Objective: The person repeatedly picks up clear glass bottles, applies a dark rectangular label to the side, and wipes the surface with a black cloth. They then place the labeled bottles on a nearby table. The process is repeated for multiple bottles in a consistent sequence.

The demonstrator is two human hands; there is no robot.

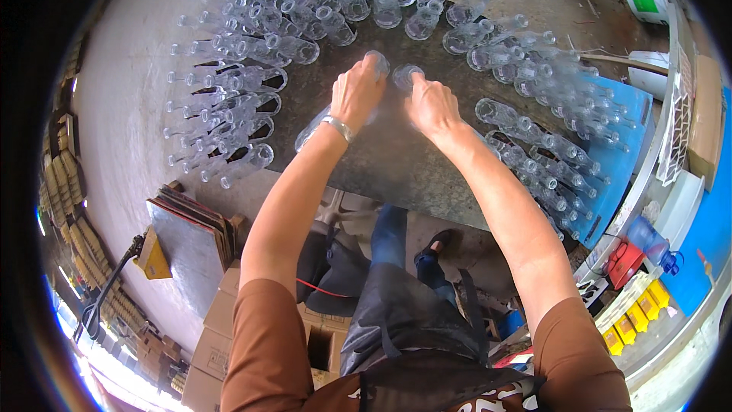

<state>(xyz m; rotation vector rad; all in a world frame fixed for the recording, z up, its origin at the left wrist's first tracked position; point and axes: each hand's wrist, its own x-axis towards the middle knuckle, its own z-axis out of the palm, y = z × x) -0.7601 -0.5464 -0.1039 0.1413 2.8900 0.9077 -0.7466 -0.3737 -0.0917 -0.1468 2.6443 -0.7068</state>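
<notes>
Over the dark tabletop [389, 160], my two hands are close together near the middle. My left hand [355, 95], with a metal bracelet at the wrist, is closed on a clear glass bottle; its round end [378, 62] shows beyond the fingers. In my right hand [433, 109] is another glass bottle, its round end [407, 77] facing the first one. The two ends are slightly apart, and my fingers hide most of both bottles. Beside my left wrist is a further piece of clear glass [309, 131], partly covered by the arm.
Many clear glass bottles stand around the table in an arc: a group on the left [248, 80], one at the back [386, 6] and one on the right [499, 114]. A blue sheet [621, 183] borders the right side. Cardboard boxes [207, 355] sit low on the left.
</notes>
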